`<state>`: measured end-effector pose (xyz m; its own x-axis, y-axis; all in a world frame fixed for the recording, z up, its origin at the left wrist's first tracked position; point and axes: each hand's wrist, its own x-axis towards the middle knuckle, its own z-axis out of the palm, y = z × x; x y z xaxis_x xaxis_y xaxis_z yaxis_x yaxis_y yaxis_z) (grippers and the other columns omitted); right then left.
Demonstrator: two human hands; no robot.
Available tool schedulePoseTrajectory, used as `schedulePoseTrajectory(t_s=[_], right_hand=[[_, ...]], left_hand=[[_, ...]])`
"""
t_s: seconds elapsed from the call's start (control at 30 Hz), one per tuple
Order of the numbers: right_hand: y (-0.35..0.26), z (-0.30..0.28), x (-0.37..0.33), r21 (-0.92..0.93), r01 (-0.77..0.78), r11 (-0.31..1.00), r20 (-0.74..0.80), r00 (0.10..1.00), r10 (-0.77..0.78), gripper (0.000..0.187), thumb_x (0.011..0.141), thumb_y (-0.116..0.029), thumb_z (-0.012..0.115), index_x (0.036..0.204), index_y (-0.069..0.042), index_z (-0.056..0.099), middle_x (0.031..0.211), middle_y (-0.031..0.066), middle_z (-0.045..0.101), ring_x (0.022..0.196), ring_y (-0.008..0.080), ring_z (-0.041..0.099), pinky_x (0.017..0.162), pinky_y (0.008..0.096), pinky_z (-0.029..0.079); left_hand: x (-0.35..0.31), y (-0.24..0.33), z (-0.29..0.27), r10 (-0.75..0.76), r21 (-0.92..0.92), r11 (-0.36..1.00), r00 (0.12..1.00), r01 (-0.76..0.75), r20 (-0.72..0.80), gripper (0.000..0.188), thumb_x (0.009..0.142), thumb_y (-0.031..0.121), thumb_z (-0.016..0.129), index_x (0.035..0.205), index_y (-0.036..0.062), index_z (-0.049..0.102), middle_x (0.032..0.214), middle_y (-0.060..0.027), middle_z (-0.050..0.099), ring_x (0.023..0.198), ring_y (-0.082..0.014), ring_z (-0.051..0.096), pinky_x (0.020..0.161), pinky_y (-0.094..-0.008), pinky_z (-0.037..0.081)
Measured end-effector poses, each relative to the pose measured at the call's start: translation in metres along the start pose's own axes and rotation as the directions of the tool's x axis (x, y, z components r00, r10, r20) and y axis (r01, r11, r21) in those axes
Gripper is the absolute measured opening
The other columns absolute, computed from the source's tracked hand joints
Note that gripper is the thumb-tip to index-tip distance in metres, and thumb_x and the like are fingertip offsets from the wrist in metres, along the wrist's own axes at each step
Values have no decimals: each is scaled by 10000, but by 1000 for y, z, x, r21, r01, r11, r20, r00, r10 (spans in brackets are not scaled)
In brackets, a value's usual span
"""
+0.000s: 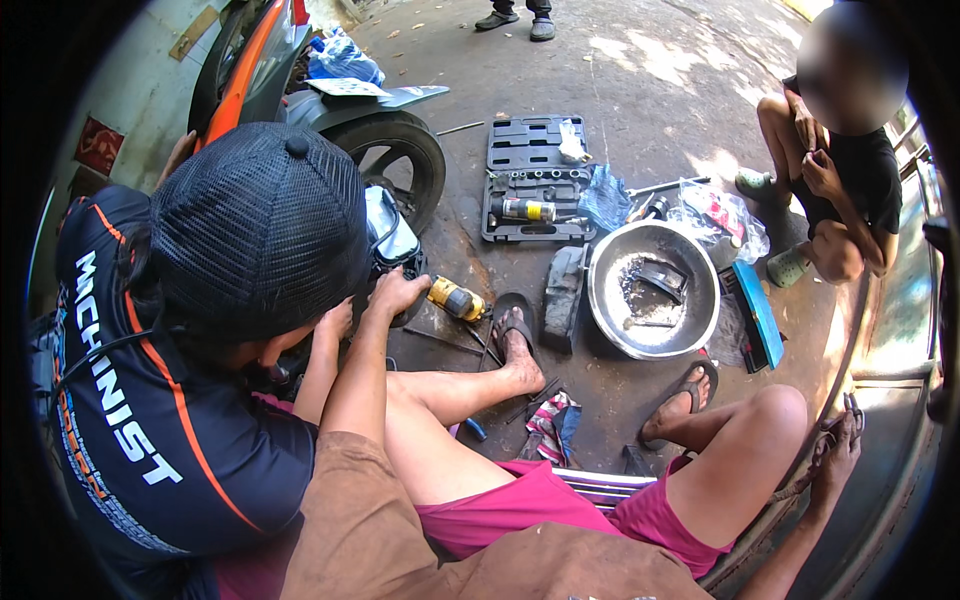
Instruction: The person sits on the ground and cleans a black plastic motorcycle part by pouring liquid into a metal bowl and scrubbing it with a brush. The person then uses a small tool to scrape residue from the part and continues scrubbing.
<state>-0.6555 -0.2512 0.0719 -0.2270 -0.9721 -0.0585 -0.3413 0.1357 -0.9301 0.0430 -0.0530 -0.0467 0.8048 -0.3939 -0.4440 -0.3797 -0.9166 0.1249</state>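
Note:
My left hand [400,292] reaches forward to the rear of a motorcycle, its fingers curled over a dark part; what they grip is hidden. Just right of it is a yellow and black power tool [457,298]. My right hand [838,452] is out at the far right by a metal gate, fingers loosely apart, with a rope-like cord [795,488] at its wrist. I make out nothing held in it. A co-worker in a black mesh cap [260,230] leans in at my left; one of their hands [335,322] is beside my left forearm, the other touches the orange body panel [240,75].
Ahead lies an open socket-set case [538,185]. Right of it stand a steel basin [655,290] with dark parts inside, a blue tray [757,315] and plastic bags [720,215]. A rag [553,428] lies between my feet. Another person [835,190] squats at right; the motorcycle wheel [395,165] is left.

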Motion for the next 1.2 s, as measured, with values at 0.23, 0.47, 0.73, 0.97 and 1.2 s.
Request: schedulePoseTrajectory(t_s=[0.23,0.47,0.73,0.97,1.2], right_hand=[[4,-2,1,-8,-6,1000,11,1000,6,325,1043,-386,542,916,-97,621,584,-42,509,430,34,425,388,200,294],[28,-23,19,-7,-96,995,64,993,96,363,1052,-337,530,1326,-109,597,784,-13,598,466,31,444,386,204,321],[19,-14,7,27,-27,999,28,999,26,311,1025,-395,577,974,-94,638,601,-40,532,432,36,433,391,204,287],[6,-6,-2,4,-29,1000,-10,1000,29,318,1023,-398,580,984,-89,644,583,-47,518,424,30,425,388,205,288],[13,-9,2,-2,-10,1000,44,999,10,334,1034,-390,559,917,-87,638,568,-41,517,418,35,428,386,205,285]], left_hand=[[2,-3,1,16,-21,1000,1000,-17,-22,953,747,594,638,1484,19,448,1511,-252,438,1418,-356,413,1172,-523,289],[-5,13,-6,13,12,1000,1000,-13,4,959,743,596,649,1453,-15,443,1440,-301,490,1358,-385,480,1133,-464,362],[-3,4,1,27,-14,1000,999,-27,-27,952,744,612,634,1433,-30,494,1486,-267,462,1382,-354,463,1152,-462,342],[3,-2,-2,11,-25,1000,1000,-11,-2,964,731,608,648,1469,13,472,1502,-251,451,1403,-348,439,1154,-454,341],[5,-7,1,20,-40,999,1000,-20,-9,980,728,608,649,1468,-7,462,1504,-263,443,1406,-348,435,1160,-448,333]])
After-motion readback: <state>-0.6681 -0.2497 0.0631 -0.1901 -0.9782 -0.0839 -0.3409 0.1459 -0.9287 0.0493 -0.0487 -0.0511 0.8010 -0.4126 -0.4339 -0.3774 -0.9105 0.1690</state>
